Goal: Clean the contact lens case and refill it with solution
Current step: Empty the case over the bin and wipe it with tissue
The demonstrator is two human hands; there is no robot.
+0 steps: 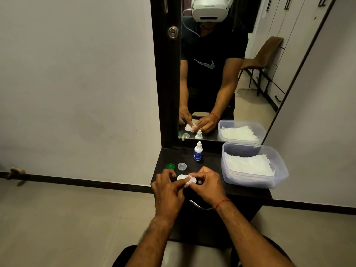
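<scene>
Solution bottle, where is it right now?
In the head view the solution bottle stands upright at the back of the dark shelf, near the mirror, left of the plastic tub and behind and right of the clear cap.

The lens case [181,177] is half hidden by the left hand [167,187], the right hand [209,186] and a white wad [190,180]; the label on the bottle [197,154] is too small to be read.

A dark shelf top [212,158] carried a green cap [170,166] and a clear cap [182,166] just beyond the left hand [168,187], an upright bottle [198,151] farther back, a lens case [181,177] between it and the right hand [207,185], and a tissue-filled plastic tub [252,182] right of that hand.
</scene>
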